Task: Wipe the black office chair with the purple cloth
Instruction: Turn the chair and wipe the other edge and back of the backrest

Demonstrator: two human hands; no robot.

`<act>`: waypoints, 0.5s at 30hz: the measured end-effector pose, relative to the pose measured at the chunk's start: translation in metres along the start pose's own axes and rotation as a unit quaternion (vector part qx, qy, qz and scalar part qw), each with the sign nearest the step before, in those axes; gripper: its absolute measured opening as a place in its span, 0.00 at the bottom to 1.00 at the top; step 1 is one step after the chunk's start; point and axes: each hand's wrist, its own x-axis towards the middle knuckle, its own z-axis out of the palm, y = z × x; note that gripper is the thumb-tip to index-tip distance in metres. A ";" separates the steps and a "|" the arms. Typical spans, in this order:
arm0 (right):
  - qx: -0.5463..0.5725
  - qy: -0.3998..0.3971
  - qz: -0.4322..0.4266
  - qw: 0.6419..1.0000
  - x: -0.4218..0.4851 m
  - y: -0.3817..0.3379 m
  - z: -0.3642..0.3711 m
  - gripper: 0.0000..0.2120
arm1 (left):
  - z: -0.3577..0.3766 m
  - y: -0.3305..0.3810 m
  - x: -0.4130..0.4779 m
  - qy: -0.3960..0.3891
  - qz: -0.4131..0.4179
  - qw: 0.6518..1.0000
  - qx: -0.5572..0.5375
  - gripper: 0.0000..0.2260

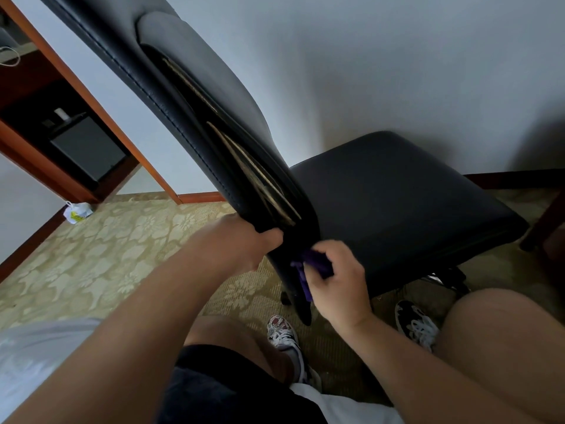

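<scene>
Purple cloth (309, 265) in curled right hand (340, 286)

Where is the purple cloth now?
In the head view the purple cloth sits low centre, bunched in the right hand against the black office chair at the backrest's bottom, just right of the left hand gripping that backrest.

Pale wall (397, 56); floral carpet (107, 255); wooden doorframe (101, 108)

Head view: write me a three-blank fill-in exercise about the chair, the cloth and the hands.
The right hand holds a ____ cloth. On the chair, the left hand grips the lower edge of the ____. The bag on the carpet is mostly ____.
Missing words: purple; backrest; white.
</scene>
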 end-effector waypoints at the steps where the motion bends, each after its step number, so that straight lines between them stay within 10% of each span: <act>1: -0.021 -0.023 0.021 0.999 -0.008 0.007 0.003 0.10 | 0.000 0.000 0.001 -0.007 0.010 1.000 0.023 0.13; 9: 0.038 -0.002 0.092 0.995 -0.003 -0.005 0.006 0.09 | 0.003 -0.002 0.006 0.008 -0.093 0.991 -0.093 0.22; 15: 0.070 0.079 -0.086 0.991 0.036 -0.044 -0.011 0.10 | 0.000 -0.009 0.003 -0.017 0.107 0.986 0.125 0.10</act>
